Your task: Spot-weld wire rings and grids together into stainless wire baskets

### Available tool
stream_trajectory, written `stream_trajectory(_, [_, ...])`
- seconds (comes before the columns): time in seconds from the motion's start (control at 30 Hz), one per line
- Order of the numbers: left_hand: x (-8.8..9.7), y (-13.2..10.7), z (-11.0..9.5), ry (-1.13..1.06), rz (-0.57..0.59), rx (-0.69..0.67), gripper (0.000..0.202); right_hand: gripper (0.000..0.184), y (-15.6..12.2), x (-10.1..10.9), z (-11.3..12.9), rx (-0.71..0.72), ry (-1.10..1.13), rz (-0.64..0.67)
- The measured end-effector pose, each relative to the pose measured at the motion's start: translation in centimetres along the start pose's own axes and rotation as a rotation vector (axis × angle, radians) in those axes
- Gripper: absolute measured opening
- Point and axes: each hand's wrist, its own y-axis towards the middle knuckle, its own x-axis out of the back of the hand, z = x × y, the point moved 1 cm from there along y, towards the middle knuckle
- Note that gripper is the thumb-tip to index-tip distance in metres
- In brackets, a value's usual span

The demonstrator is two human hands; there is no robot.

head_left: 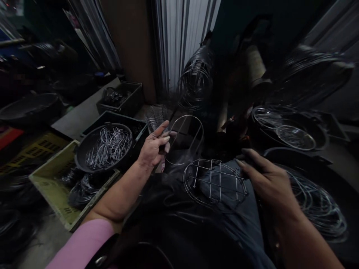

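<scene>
My left hand point(153, 147) is closed, with thumb and fingers pinching the edge of a thin wire ring point(202, 129) that has straight wires across it. The ring is raised and tilted. Lower down, a round wire rack point(220, 183) with crossed bars lies over my lap, in front of blue-grey cloth. My right hand point(269, 175) is at the rack's far right edge, with thumb and fingertips at its rim; blur and dim light obscure the exact contact. Just beyond my left hand stands a wire basket-like stack point(156, 116).
On the left, a black basin point(77, 157) of bent wires sits on a yellow-green crate point(46, 194). Dark crates point(131, 93) stand behind it. To the right are a basin of wire loops point(319, 205) and another basin point(322, 140) holding wire pieces. Wire rings point(196, 80) hang ahead.
</scene>
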Motion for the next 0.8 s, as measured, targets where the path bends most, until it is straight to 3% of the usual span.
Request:
stream_trajectory(0.1, [-1.6,-1.3,-0.3,-0.020,0.111,0.143,0.060,0.046,1.1,-1.3,1.9,0.107,0.033,0.040])
stream_trajectory(0.2, [-2.7,-2.5,0.1,-0.029,0.218,0.305,0.056,0.030,1.1,-1.7,2.9,0.255,0.069,-0.007])
stream_trajectory(0.3, [-2.8,-3.2,1.1,-0.010,0.186,0.367,0.060,0.018,-0.1,-1.2,2.5,0.287,0.072,0.040])
stream_trajectory(0.4, [-2.5,-3.8,2.8,0.029,0.145,0.403,0.068,0.022,-2.3,-0.4,1.7,0.168,0.087,0.162])
stream_trajectory(0.5, [-2.2,-4.5,4.5,0.092,0.226,0.472,0.069,0.024,-4.6,0.2,1.0,0.042,0.115,0.239])
stream_trajectory(0.7, [-1.7,-4.8,6.4,0.393,0.309,0.334,0.081,0.030,-6.3,1.1,-1.4,-0.241,0.154,-0.041])
stream_trajectory(0.8, [-1.5,-3.9,7.4,0.511,0.281,0.243,0.080,0.038,-5.7,1.2,-2.6,-0.331,0.165,-0.087])
